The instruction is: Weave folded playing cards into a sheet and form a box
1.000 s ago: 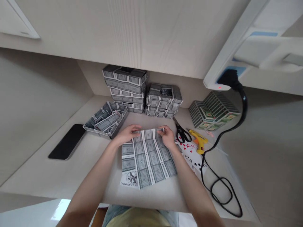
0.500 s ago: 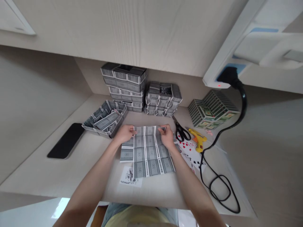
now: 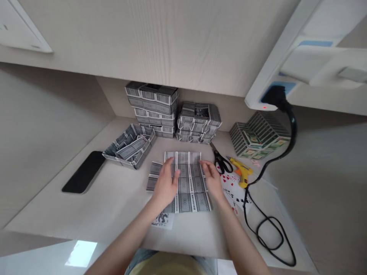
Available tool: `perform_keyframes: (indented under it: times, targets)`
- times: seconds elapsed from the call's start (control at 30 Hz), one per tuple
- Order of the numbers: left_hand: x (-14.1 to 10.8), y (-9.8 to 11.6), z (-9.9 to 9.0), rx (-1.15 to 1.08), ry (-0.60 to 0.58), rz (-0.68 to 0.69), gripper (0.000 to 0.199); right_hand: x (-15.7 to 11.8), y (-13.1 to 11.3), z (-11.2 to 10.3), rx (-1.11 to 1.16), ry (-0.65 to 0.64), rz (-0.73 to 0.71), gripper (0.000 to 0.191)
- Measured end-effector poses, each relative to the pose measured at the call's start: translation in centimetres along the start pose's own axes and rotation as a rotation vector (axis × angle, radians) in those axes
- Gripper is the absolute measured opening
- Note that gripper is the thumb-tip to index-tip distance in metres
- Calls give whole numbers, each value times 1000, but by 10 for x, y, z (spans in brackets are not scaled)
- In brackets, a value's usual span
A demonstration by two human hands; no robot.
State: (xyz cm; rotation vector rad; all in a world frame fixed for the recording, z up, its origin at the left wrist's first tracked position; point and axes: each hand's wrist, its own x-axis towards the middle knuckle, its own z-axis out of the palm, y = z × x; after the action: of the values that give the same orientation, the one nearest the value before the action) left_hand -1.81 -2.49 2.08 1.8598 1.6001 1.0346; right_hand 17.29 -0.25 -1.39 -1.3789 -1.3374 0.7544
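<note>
Grey sheet between half-curled fingers

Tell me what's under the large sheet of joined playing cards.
Poking out from under the sheet: another joined-card panel at left, and a white card with black print at the near edge. Anything else beneath is covered.

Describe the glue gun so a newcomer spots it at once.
On the desk, look past the person's right hand to the black-handled scissors. The glue gun lies just right of them. Its yellow body sets it apart from the scissors and the black cable.
</note>
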Motion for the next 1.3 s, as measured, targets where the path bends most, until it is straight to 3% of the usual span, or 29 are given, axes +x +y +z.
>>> perform_keyframes:
  times: [0.13, 0.23, 0.5, 0.9, 0.97, 1.07, 1.13, 1.2, 1.3]
  targets:
    - [-15, -18, 29, 168, 49, -11, 56, -19, 3, 10, -45, -16, 23, 34]
    - [-16, -26, 39, 214, 52, 22, 58, -24, 1, 18, -78, -9, -23, 30]
    - [-19, -20, 48, 320, 70, 77, 52, -27, 4, 29, -132, -14, -117, 30]
    - [-20, -13, 55, 346, -37, 135, 46, -28, -1, 41, -216, -118, -210, 40]
    - [-18, -10, 47, 224, -72, 118, 42, -26, -6, 36, -189, -118, -224, 36]
    - [-19, -6, 21, -73, -119, 69, 34, -19, -12, 15, -150, -144, -228, 28]
    - [-21, -7, -4, -156, 1, 31, 28, -14, -13, -7, -152, -115, -207, 24]
    - [-23, -12, -26, -146, 122, 27, 25, -9, -9, -30, -169, 7, -161, 23]
    - [-26, -26, -43, -85, 176, 37, 27, -9, 2, -52, -189, 104, -48, 26]
